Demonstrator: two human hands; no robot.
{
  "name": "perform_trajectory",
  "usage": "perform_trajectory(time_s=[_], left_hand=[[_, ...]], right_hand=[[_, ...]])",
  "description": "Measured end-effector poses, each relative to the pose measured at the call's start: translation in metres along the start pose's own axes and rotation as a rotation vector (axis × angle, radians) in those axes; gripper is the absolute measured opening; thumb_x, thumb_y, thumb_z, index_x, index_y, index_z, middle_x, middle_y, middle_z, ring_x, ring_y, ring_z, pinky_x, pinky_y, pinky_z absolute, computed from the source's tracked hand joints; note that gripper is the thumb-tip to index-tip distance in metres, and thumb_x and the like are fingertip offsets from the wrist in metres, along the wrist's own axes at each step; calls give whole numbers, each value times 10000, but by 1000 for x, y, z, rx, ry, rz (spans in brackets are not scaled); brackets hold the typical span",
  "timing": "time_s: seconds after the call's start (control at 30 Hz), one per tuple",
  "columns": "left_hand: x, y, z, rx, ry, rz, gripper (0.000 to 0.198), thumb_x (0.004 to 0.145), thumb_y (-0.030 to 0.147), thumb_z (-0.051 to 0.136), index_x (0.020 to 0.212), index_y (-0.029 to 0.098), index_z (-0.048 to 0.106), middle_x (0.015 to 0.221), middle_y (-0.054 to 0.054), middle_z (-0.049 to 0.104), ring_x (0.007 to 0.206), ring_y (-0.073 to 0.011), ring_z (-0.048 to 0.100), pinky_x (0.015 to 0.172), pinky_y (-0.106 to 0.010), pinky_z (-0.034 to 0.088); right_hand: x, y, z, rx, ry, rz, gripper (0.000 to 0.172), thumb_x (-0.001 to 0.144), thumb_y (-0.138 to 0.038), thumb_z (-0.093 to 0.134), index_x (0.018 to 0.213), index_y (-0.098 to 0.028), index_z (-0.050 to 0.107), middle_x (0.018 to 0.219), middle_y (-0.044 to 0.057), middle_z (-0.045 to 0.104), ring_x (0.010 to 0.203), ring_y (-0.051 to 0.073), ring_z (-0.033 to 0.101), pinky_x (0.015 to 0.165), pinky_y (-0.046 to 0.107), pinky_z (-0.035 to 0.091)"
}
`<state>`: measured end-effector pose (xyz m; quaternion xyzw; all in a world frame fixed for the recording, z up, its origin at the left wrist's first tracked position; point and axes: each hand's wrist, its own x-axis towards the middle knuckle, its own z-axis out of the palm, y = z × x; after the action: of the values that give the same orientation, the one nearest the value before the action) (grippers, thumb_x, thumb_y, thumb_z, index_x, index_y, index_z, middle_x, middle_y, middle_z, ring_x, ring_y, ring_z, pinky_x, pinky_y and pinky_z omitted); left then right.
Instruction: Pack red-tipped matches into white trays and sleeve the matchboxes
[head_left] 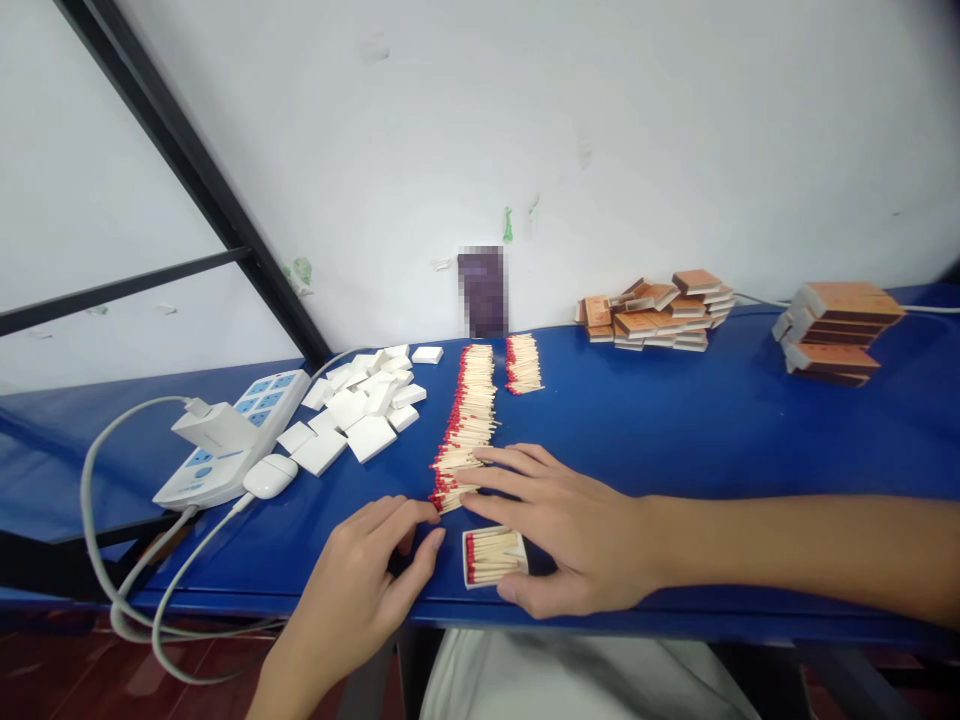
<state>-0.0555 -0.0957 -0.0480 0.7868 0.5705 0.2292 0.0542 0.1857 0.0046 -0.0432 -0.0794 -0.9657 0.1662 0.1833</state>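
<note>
A long row of red-tipped matches (474, 395) runs from the wall toward me on the blue table. My right hand (559, 530) lies over its near end, fingers spread and fingertips touching the matchsticks. Its thumb rests by the right edge of a small white matchbox tray (466, 572), which holds a layer of matches (491, 555). My left hand (379, 560) is left of the row, its index fingertip at the red heads and its thumb apart from the finger; nothing shows between them. A shorter bunch of matches (523, 362) lies beyond, near the wall.
White tray pieces (367, 400) are heaped left of the row. Farther left are a power strip (259, 415) with a charger (214, 430), a white earphone case (270, 476) and cables. Orange-brown matchbox sleeves (660, 315) and a stack of matchboxes (844, 325) stand at the back right.
</note>
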Motion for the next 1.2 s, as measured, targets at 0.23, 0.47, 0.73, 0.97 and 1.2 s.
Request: perform_trajectory(time_s=[0.23,0.47,0.73,0.97,1.2], left_hand=[[-3,-2,2,10,26,-31,163,1007,305,498,1125,234,586,723,36,553,649,-143,563,647,-253,428],[-4,-6,5,18,41,-37,292,1004,319,506,1285,241,525,738,37,566,651,-141,574,627,-239,443],[-2,-4,3,15,41,0,252,999,298,513,1223,230,606,728,25,591,659,-140,589,627,-232,459],[-1,-5,2,3,20,77,230,1002,240,510,1184,225,649,695,27,575,648,-140,569,658,-248,457],[3,-1,0,7,32,125,230,993,218,512,1083,230,724,708,8,657,639,-147,591,712,-276,482]], right_hand=[[0,1,-1,34,1,-25,589,899,-434,594,1362,-74,552,1441,156,530,1415,289,346,1166,464,257],[-1,2,1,80,22,-72,578,886,-386,599,1374,-79,551,1431,148,551,1399,275,380,1149,434,289],[-1,4,3,67,71,-148,475,898,-348,563,1306,-106,585,1378,149,579,1322,253,458,1092,422,349],[-2,0,8,-49,219,-2,297,793,-395,582,946,-146,637,976,103,669,819,216,564,749,361,403],[0,-2,9,-35,51,147,364,757,-444,603,974,-152,599,686,-7,621,580,149,476,769,357,335]])
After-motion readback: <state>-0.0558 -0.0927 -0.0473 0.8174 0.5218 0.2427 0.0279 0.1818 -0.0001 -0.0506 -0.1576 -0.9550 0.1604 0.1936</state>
